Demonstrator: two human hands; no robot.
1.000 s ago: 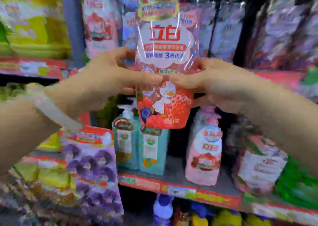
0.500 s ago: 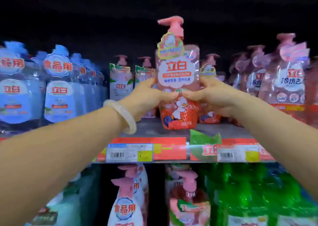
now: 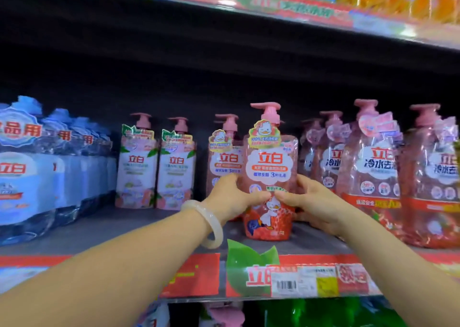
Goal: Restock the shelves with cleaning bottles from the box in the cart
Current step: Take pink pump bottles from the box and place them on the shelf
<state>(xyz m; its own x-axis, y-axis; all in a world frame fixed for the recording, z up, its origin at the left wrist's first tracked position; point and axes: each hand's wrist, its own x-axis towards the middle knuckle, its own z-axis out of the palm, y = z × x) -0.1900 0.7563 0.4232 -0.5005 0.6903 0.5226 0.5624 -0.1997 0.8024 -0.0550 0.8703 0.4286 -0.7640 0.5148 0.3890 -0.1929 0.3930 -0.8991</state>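
Note:
A pink pump bottle (image 3: 270,167) with a white cloud label and a duck picture stands upright on the grey shelf (image 3: 104,229), near its front edge. My left hand (image 3: 234,197), with a pale bangle on the wrist, grips the bottle's left side. From the other side my right hand (image 3: 311,202) grips it, and the two thumbs almost meet on the front of the bottle. A matching pink bottle (image 3: 222,162) stands just behind and to the left.
Two pink bottles with green leaf tags (image 3: 156,167) stand further left, and blue bottles (image 3: 37,170) fill the shelf's far left. Larger pink bottles (image 3: 373,172) crowd the right. Above hangs another shelf (image 3: 273,10). Price tags (image 3: 298,280) line the front edge.
The bottle went from held up in front of lower shelves to standing on the higher shelf. Both hands stayed on it, and the view rose and moved closer.

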